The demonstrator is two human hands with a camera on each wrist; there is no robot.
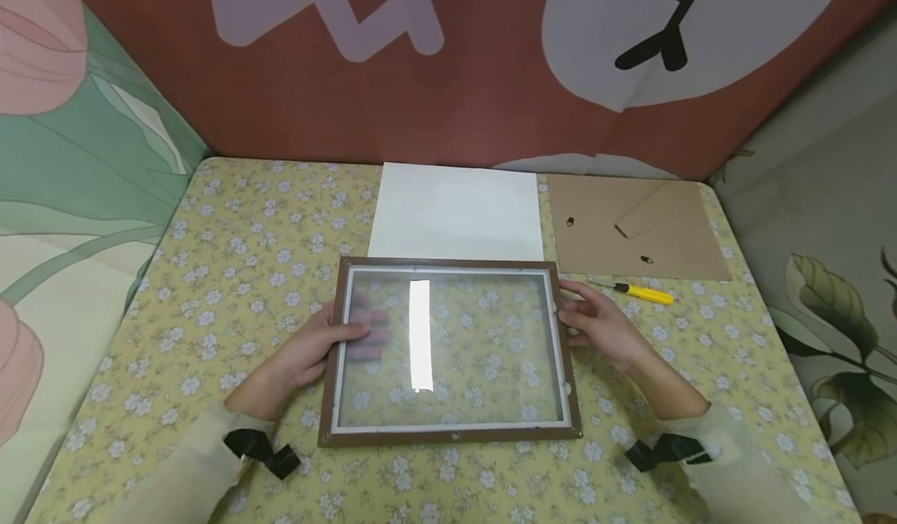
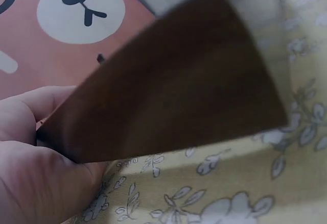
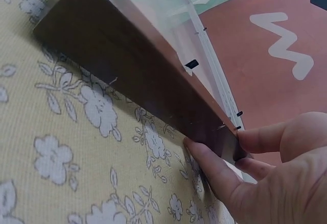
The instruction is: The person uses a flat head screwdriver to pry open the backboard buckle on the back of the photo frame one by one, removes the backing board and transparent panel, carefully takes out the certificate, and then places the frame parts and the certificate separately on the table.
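Both hands hold a brown picture frame (image 1: 448,436) with a clear pane (image 1: 476,353) in it, through which the flowered cloth shows. My left hand (image 1: 308,345) grips the left side, thumb over the border and fingers behind the pane, visible through it. At the upper right side, my right hand (image 1: 603,325) pinches the border between thumb and fingers. Seen from the left wrist, the frame's brown side (image 2: 168,86) hides most of the pane. In the right wrist view, small dark tabs (image 3: 192,64) show along the inner edge, and the frame tilts over the cloth.
Behind the frame lies a white sheet (image 1: 455,209). To its right is a brown backing board (image 1: 659,236) with small dark clips (image 1: 646,259) and a thin stand piece (image 1: 621,231) on it. A yellow-handled screwdriver (image 1: 648,294) lies just beyond the right hand. A patterned wall (image 1: 490,103) borders the table's back.
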